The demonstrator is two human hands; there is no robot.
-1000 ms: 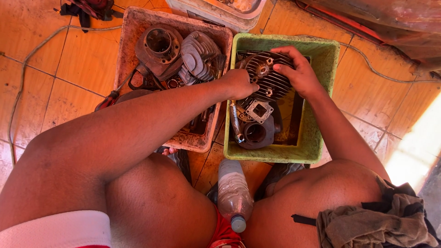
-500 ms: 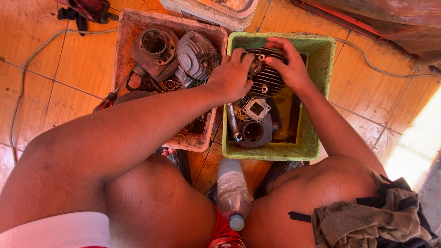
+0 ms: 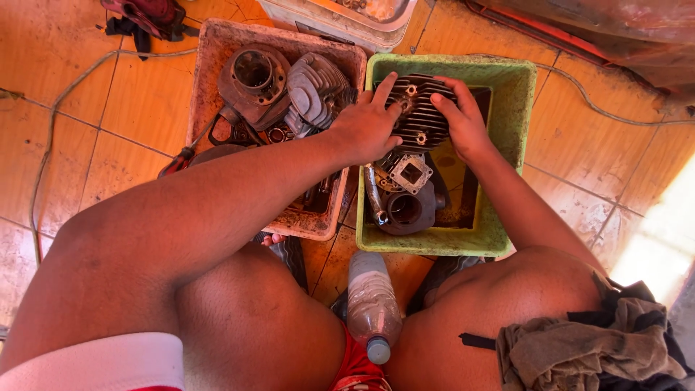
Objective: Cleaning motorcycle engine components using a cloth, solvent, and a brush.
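- The left hand [image 3: 369, 127] and the right hand [image 3: 463, 127] both grasp a dark finned cylinder head [image 3: 423, 116], one on each side, fingers spread over its ribbed top.
- The cylinder head sits in the far part of a green plastic tub [image 3: 507, 94], at about the height of its rim; whether it rests on the parts beneath cannot be told.
- Lower in the same tub lie a dark round engine casting with a bore [image 3: 405, 210], a small square flanged part [image 3: 410, 172] just above it, and a curved metal pipe [image 3: 373, 192] along the tub's left wall.
- Just left of the green tub, touching or nearly touching it, stands a worn pinkish tray [image 3: 210, 65] on the floor.
- That tray carries a rusty engine cylinder with an open bore [image 3: 253, 76] and a grey finned cylinder head [image 3: 315, 90] beside it, with smaller dark parts below them, partly hidden by the left forearm.
- A screwdriver with a red handle [image 3: 181, 159] leans at the tray's left edge.
- A clear plastic bottle with a blue cap [image 3: 373, 304] lies between the person's knees, at the near edge of the two containers.
- A grey-green rag [image 3: 579, 347] lies over the right thigh.
- The orange tiled floor [image 3: 108, 108] carries a thin cord [image 3: 65, 94] curving along its left side.
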